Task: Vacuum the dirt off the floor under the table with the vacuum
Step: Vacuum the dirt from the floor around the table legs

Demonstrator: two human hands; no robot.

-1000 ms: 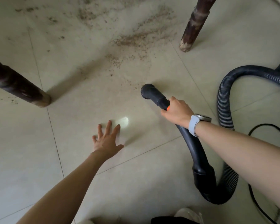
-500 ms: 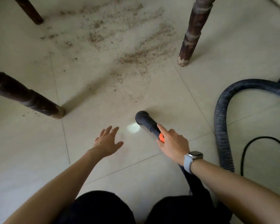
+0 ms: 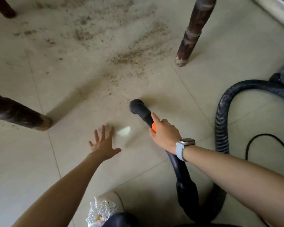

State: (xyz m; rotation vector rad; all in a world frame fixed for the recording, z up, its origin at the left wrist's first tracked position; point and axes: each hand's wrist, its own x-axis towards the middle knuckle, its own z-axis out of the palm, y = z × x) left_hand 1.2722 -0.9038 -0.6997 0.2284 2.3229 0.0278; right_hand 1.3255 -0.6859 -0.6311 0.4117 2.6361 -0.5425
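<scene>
The right hand [image 3: 165,134] grips the black vacuum pipe [image 3: 142,112] near its round end, with one finger stretched out along it. The end of the pipe sits low over the floor [image 3: 75,164], just at the near edge of the dirt [image 3: 134,53]. I cannot tell if it touches the tiles. The left hand [image 3: 103,143] is spread wide with straight fingers and holds nothing. It hangs just above the floor, beside a small bright spot of light.

The job looks like it has a long way to go. The tiles near the person look clean. But a big patch of brown dirt lies farther out, between the table legs, and some crumbs lie by the left leg [image 3: 20,113] too. I think the pipe must move forward and sweep across all of that.

The right table leg [image 3: 192,33] stands just beside the thickest dirt, so the pipe has to go around it. Another leg [image 3: 2,6] stands at the far left corner. The ribbed hose [image 3: 221,122] loops on the floor to the right, with a thin black cord [image 3: 259,136] near it. These could catch or pull. A white shoe [image 3: 105,207] shows at the bottom.
</scene>
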